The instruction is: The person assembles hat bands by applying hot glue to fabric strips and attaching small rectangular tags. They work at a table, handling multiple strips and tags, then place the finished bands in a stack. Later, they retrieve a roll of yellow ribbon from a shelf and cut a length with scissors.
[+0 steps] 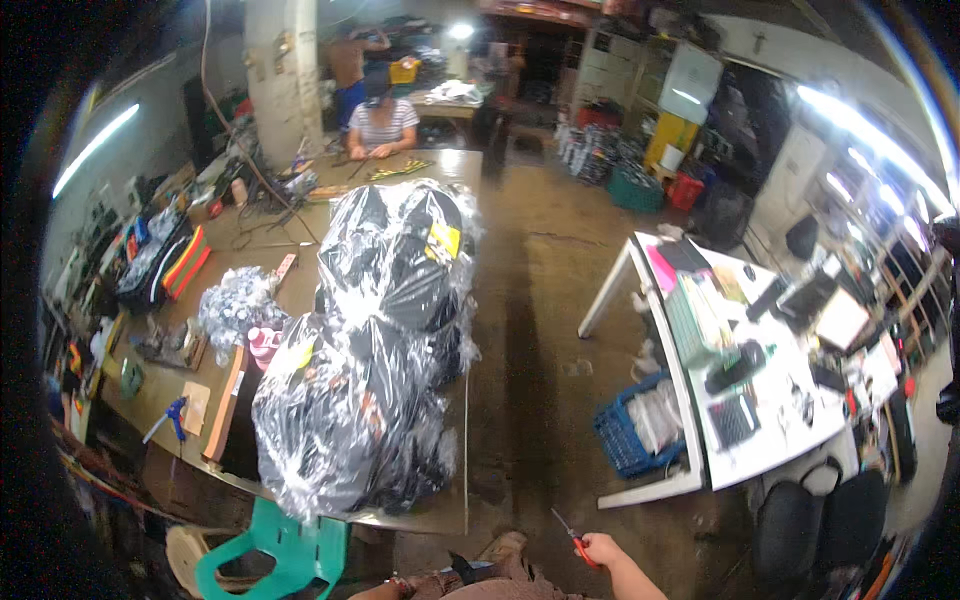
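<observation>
At the lower edge of the head view, the right hand [603, 549] is closed around the red handles of a small pair of snips [572, 533]. The blades show above the fist, over bare floor [530, 330] between the two tables.

Orientation: the long axis of the snips runs diagonally, handles low and to the right inside the fist, tips pointing up and to the left, roughly toward the near corner of the long table [440, 520]. The blades look closed or nearly so; at this size it cannot be settled.

The left hand [372, 592] barely enters the frame at the bottom edge, beside a wristband. Its fingers are cut off, so whether it is spread, curled or holding anything cannot be told.

Progress, as a judgement: the tool is gripped but touches no work. The large clear plastic bags [370, 350] filled with dark goods lie heaped on the long table and look sealed and uncut. No cutting appears to have started at this station.

Surroundings: a green plastic chair [285, 555] stands at the near end of the long table. A white table [760, 450] loaded with office items stands to the right, with a blue crate [625, 435] beside it. A seated person in a striped shirt [382, 125] works at the far end.
</observation>
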Available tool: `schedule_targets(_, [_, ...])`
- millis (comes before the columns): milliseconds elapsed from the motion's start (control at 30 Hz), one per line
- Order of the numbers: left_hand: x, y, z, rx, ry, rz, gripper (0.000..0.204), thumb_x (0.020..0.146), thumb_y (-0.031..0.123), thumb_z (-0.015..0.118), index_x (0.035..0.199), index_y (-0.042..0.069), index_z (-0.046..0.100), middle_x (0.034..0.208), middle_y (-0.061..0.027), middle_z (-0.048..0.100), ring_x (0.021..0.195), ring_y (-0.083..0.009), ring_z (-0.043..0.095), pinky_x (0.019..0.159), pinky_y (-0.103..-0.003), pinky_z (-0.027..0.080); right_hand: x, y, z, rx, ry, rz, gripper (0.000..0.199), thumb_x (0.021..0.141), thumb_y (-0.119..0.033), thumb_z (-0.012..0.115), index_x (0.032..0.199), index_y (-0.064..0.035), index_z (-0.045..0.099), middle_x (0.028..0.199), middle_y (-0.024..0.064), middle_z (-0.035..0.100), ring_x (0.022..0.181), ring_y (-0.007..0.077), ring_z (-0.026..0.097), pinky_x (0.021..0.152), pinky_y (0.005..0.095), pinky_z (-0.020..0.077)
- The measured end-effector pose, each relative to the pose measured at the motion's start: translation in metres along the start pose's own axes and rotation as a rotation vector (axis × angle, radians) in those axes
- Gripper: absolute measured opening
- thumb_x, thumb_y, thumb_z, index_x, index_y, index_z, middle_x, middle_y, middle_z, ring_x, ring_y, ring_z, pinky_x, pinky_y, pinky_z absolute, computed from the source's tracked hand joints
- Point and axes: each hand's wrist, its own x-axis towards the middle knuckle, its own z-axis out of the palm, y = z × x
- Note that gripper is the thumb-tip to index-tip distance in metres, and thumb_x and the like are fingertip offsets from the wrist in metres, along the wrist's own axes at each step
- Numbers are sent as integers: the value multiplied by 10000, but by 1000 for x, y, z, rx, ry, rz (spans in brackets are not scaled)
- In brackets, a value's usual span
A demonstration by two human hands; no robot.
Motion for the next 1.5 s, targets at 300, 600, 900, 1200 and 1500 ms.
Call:
schedule_targets(300, [80, 168, -50, -150, 132, 88, 415, 932, 425, 519, 1155, 97, 639, 1051, -107, 654, 941, -202, 613, 851, -360, 482, 159, 107, -190, 531, -333, 489, 301, 758, -263, 777, 808, 12, 667, 689, 107, 665, 506, 189, 616, 460, 343, 476])
schedule_targets(600, [232, 392, -196, -109, 237, 183, 397, 923, 405, 534, 1143, 95, 647, 1056, -108, 656, 952, -215, 613, 854, -364, 481, 401, 60, -365, 779, -153, 255, 303, 800, -178, 761, 954, 20, 590, 645, 78, 597, 567, 168, 622, 473, 331, 482])
schedule_targets(900, [316, 556, -343, -196, 370, 164, 379, 914, 385, 549, 1131, 93, 654, 1061, -108, 657, 962, -227, 613, 857, -368, 479, 589, -8, -529, 711, -336, 264, 213, 849, -162, 723, 890, 19, 619, 726, 102, 645, 567, 155, 616, 458, 277, 485])
schedule_targets(1200, [479, 734, -517, -80, 249, 252, 361, 905, 366, 565, 1118, 91, 661, 1066, -109, 659, 972, -240, 613, 860, -371, 478, 789, -64, -659, 657, -314, 180, 250, 857, -272, 713, 884, -35, 636, 695, 69, 641, 527, 131, 579, 450, 281, 441])
schedule_targets(1500, [583, 939, -675, 128, -14, 476, 344, 896, 346, 580, 1106, 88, 668, 1071, -110, 660, 982, -252, 613, 863, -375, 476, 869, -113, -882, 1217, -56, -5, 302, 819, -309, 749, 860, -38, 623, 672, 35, 599, 541, 155, 562, 493, 293, 448])
